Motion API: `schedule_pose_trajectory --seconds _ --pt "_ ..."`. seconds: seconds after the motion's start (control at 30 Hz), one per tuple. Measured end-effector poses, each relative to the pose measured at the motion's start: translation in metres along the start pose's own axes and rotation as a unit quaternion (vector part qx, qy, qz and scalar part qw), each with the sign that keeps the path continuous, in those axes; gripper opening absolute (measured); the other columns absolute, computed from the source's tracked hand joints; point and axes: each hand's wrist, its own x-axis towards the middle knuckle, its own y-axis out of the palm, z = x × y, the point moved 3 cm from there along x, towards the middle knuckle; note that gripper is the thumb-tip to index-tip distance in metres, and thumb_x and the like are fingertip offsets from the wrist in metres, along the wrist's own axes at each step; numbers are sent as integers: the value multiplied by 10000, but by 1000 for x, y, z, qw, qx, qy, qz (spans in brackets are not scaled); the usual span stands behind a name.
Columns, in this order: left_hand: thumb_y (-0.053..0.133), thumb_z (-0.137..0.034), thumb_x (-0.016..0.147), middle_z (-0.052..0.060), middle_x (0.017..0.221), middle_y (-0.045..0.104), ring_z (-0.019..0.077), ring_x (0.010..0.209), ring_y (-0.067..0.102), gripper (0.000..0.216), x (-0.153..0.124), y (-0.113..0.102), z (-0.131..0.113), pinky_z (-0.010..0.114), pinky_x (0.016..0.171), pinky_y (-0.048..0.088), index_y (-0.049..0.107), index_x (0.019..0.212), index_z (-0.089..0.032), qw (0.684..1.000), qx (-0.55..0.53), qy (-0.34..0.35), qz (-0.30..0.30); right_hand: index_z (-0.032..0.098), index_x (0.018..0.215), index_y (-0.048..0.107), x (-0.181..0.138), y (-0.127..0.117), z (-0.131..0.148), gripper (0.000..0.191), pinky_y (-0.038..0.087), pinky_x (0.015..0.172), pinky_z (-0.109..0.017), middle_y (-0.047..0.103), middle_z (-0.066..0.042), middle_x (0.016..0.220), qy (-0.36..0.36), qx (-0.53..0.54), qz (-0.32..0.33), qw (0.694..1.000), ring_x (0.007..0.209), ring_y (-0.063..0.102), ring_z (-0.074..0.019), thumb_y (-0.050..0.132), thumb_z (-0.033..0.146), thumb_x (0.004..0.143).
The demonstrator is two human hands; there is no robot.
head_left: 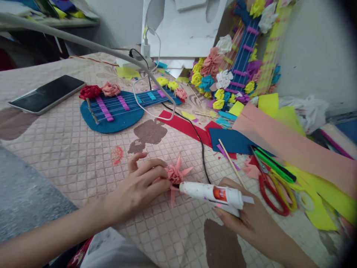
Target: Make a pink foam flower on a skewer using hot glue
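Observation:
My left hand [139, 184] pinches a pink felt flower [175, 174] with pointed petals against the quilted cloth. My right hand [245, 219] grips a white glue gun [214, 194], whose nozzle touches the flower's lower side. A black cord [199, 139] runs from behind the gun across the cloth toward the back.
A blue felt guitar [117, 109] with purple bars and small flowers lies ahead, a black phone [47, 93] to its left. Red scissors [270, 186], a green pen [275, 164], a wooden stick [231, 162] and felt sheets [292, 145] lie right. A larger flower-covered guitar [237, 63] leans at the back.

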Motion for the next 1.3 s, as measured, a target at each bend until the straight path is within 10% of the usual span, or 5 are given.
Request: schedule_pose_trajectory --seconds 0.33,0.97,1.3 --pt "414 -168 958 -29 905 629 155 1045 505 228 0 3 4 409 1088 106 626 927 -246 999 -27 -32 0 222 744 433 -5 -3 -8 167 376 502 -232 473 31 689 -18 25 -22 999 577 493 -107 518 295 868" --pt "596 -197 855 32 959 617 166 918 548 13 9 17 9 334 828 413 603 864 -192 979 -161 -121 -2 248 732 463 -16 -5 -15 162 447 452 -231 522 37 629 2 71 -137 988 513 525 -136 583 334 799" --pt "570 -178 825 49 1007 575 166 877 578 226 8 21 10 295 740 477 507 1042 -191 963 -196 -186 -7 245 785 557 -18 -7 -24 115 431 431 -224 533 26 589 19 70 -163 984 519 545 -151 582 356 804"
